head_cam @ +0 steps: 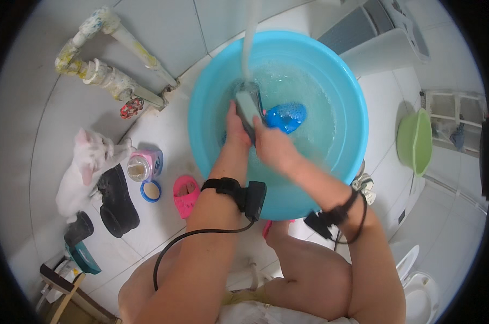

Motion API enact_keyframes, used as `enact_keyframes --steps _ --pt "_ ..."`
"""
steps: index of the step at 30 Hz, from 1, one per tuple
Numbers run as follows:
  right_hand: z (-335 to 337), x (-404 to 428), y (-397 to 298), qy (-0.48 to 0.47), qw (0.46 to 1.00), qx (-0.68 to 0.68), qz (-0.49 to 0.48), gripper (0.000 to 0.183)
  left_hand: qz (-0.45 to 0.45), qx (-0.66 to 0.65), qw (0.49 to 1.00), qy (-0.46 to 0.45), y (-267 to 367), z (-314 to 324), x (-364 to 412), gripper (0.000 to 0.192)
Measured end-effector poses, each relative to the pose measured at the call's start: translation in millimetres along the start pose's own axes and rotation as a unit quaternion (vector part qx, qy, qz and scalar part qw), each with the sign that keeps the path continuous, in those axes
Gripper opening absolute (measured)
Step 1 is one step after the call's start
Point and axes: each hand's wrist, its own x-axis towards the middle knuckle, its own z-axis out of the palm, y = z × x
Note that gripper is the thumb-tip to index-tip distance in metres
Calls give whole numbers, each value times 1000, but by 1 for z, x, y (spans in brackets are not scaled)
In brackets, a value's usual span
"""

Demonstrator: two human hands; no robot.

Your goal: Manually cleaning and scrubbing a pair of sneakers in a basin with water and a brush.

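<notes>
Both hands are over a large light-blue plastic basin (356,121) of cloudy, foamy water. My left hand (238,125) grips a dark item (247,131), possibly a shoe, tilted near the water; much of it is hidden. In my right hand (275,143) is a pale grey-green block (247,104), apparently a scrubbing brush, pressed on the dark item. The right hand is slightly blurred. Beside them a bright blue item (287,116) floats partly under water; its kind is unclear. A whitish hose (250,40) hangs down to the water above the block.
Left of the basin are a white cat (84,174), a pink detergent bottle (147,164), a blue-rimmed cap (151,191) and a black boot (117,200). Pipes with a red valve handle (132,108) line the wall. A green basin (414,141) and sneakers (365,186) are at right.
</notes>
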Motion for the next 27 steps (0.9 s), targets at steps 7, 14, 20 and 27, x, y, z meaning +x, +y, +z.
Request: enact_keyframes --steps 7,14,20,27 --pt "-15 52 66 98 990 -70 66 51 40 7 999 17 -28 21 -5 41" --pt "29 16 65 68 997 -25 -5 52 -59 130 986 81 -1 25 -3 44" --pt "19 -31 38 120 982 119 -90 46 -51 107 991 65 -4 -2 9 52" --pt "17 15 40 90 995 30 -11 47 -42 63 997 4 -18 2 12 55"
